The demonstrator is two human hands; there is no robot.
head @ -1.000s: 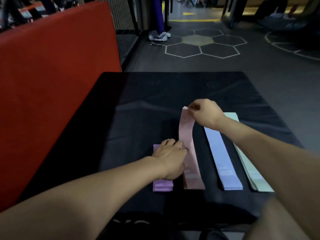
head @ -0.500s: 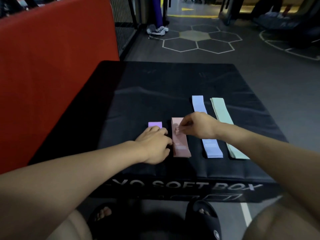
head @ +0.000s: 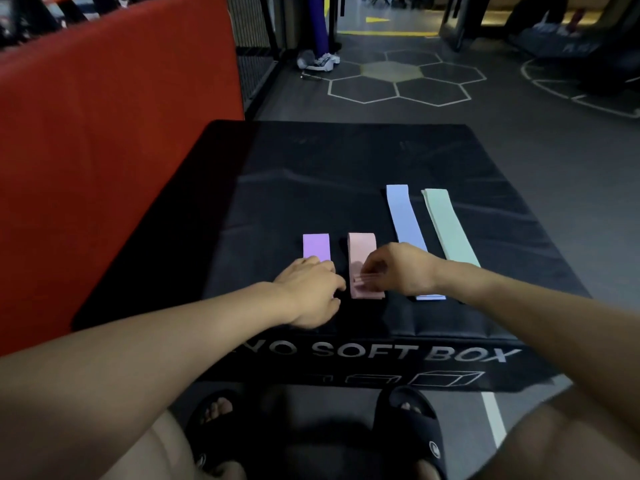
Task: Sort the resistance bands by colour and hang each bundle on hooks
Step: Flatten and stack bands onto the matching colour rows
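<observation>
Our right hand [head: 398,268] is bent over the near end of the folded pink fabric resistance band [head: 362,251], with the fingertips [head: 367,271] pressing or pinching its layers; they are blurred, so we cannot tell if they really grasp. Our left hand [head: 311,289] lies with loosely curved fingers on the near end of the folded purple fabric band [head: 316,247] and holds nothing that we can see.

A second ago the pink band was stretched long and our right hand held its far end. Now it is folded in half, as short as the purple one just beside it on the left. We judge that the pink bundle is almost ready, and that it only needs pressing flat.

To the right, the long pale blue fabric band [head: 401,213] and the long mint green fabric band [head: 446,226] lie unfolded, side by side and apart from each other, reaching toward the middle of the black padded soft box [head: 311,168]. All four bands sit near its front edge, right of centre. It seems that the colours are already separated; folding blue and green comes next, and no hook is in view.

A red padded block [head: 104,150] stands at the box's left side.
</observation>
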